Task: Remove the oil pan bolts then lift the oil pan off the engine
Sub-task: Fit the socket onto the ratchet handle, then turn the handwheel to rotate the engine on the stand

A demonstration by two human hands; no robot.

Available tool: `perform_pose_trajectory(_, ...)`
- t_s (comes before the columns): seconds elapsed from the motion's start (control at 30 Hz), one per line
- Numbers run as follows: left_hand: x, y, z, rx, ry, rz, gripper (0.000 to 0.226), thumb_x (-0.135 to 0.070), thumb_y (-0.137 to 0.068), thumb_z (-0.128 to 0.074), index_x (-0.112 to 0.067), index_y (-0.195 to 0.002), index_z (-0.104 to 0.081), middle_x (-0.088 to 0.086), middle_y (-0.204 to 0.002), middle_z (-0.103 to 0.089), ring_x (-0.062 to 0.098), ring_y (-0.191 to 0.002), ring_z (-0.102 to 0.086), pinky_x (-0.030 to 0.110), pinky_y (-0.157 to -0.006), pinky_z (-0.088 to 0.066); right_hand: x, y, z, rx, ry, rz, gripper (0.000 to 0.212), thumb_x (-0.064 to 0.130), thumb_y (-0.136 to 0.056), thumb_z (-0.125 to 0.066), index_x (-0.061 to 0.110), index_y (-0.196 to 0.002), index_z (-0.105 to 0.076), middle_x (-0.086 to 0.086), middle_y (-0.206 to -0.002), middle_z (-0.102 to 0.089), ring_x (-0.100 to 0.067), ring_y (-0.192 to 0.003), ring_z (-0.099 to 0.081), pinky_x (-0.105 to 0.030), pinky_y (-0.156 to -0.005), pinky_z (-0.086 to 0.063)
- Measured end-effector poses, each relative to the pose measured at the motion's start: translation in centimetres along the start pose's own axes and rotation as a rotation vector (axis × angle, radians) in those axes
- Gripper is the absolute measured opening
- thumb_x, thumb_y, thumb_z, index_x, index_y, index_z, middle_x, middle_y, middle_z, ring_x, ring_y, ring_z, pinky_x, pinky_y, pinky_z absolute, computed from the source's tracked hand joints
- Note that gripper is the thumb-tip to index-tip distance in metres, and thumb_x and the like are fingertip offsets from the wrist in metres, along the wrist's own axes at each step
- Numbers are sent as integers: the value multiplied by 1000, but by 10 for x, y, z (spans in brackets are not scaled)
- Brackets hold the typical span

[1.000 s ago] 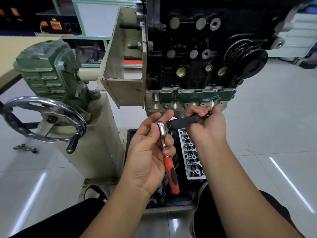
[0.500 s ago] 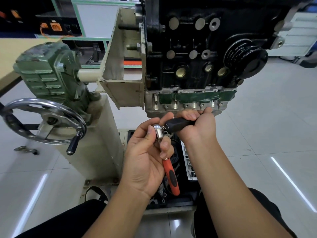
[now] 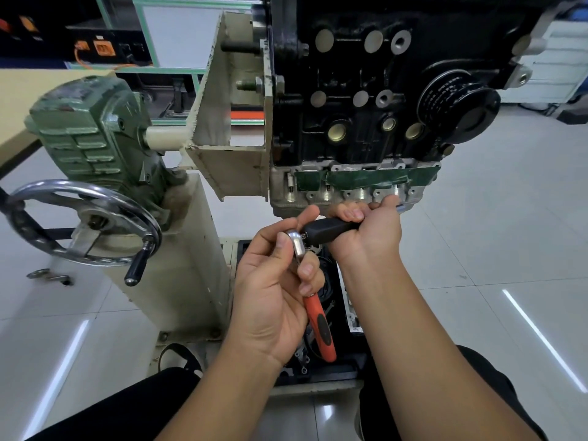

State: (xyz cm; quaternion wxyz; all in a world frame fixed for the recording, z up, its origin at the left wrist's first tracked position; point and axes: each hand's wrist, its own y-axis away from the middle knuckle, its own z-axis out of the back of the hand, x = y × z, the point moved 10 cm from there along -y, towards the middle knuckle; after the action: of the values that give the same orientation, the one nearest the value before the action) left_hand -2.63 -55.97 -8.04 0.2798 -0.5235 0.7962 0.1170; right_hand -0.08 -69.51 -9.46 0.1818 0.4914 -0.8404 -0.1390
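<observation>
The black engine block [image 3: 366, 90] hung on the cream-painted steel stand [image 3: 203, 249], and the grey cast-aluminium oil pan [image 3: 286, 202] ran as a horizontal band along its lower edge, its long axis left to right, with a row of small silver oil pan bolts [image 3: 327, 194] along the flange. Both hands worked just below that band. The left hand [image 3: 273, 297] pinched the chrome head of an orange-handled ratchet wrench [image 3: 319, 326], thumb and fingers curled around it, the handle hanging down. The right hand [image 3: 372, 230] gripped a black cylindrical driver handle [image 3: 331, 229] lying roughly horizontal, one end touching the ratchet head. The right hand sat nearer, its fingers almost touching the pan's right portion, so the bolts probably lay up and slightly beyond it; no tool was yet on a bolt.
</observation>
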Motion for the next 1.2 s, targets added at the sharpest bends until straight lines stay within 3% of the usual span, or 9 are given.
perform_pose_trajectory(0.37,-1,1,0,57,-77,4,11,-15,-91,-62,-11,-100,-67,21,-135,-64,12,-53,-50,21,-47,-34,-21,2,7,15,-38,-121,60,55,-104,-50,17,-60,-36,4,-47,-26,-9,-33,-26,-16,-32,-27)
perform_pose_trajectory(0.6,-39,-12,-13,346,-698,-52,19,0,-93,-56,-8,-92,-72,15,-123,-73,19,-48,-46,23,-50,-34,-27,8,29,-222,175,-236,66,38,-108,-44,15,-49,-27,2,-37,-25,-14,-23,-24,-11,-36,-30)
perform_pose_trajectory(0.73,-51,-5,-22,398,-832,-192,20,4,-96,-54,-1,-101,-72,13,-126,-72,27,-54,-52,22,-54,-44,-28,14,15,-135,224,-231,50,33,-110,-46,14,-65,-36,0,-45,-34,-14,-34,-34,-17,-41,-37)
perform_pose_trajectory(0.83,-48,1,-24,327,-881,-231,24,4,-95,-55,-5,-109,-73,8,-133,-69,17,-97,-70,29,-74,-54,-40,26,8,-31,380,-285,48,48,-107,-46,10,-80,-57,-6,-68,-58,-20,-66,-60,-37,-64,-55)
perform_pose_trajectory(0.9,-41,4,-26,340,-999,-207,29,3,-94,-57,-9,-115,-73,1,-141,-64,20,-129,-61,43,-98,-54,-47,31,19,-20,510,-355,53,55,-106,-42,7,-103,-66,-9,-94,-70,-23,-105,-67,-52,-103,-51)
perform_pose_trajectory(0.97,-36,6,-25,378,-1121,-74,30,-10,-94,-61,-21,-119,-74,-8,-133,-69,24,-116,-69,46,-95,-57,-45,30,34,-76,483,-393,47,51,-108,-40,9,-106,-61,-5,-86,-66,-14,-93,-64,-47,-107,-51)
perform_pose_trajectory(1.0,-44,5,-22,352,-1198,-69,27,-18,-93,-64,-24,-116,-75,-10,-119,-74,22,-95,-74,41,-83,-60,-43,29,42,-117,387,-414,43,50,-108,-41,10,-102,-57,-2,-76,-59,-11,-76,-58,-44,-84,-61)
perform_pose_trajectory(1.07,-93,-1,-5,99,-1323,-240,14,-28,-89,-70,-27,-100,-79,-8,-87,-77,19,-69,-71,29,-66,-56,-40,29,58,-172,231,-451,42,50,-107,-43,12,-89,-49,2,-65,-46,-7,-56,-44,-23,-48,-52)
perform_pose_trajectory(1.2,-227,22,83,-804,-1407,-593,17,-30,-91,-63,-27,-75,-66,-8,-67,-66,17,-68,-66,28,-57,-48,-50,38,78,-189,201,-552,42,46,-108,-47,12,-83,-44,4,-62,-41,-9,-43,-42,-16,-36,-40)
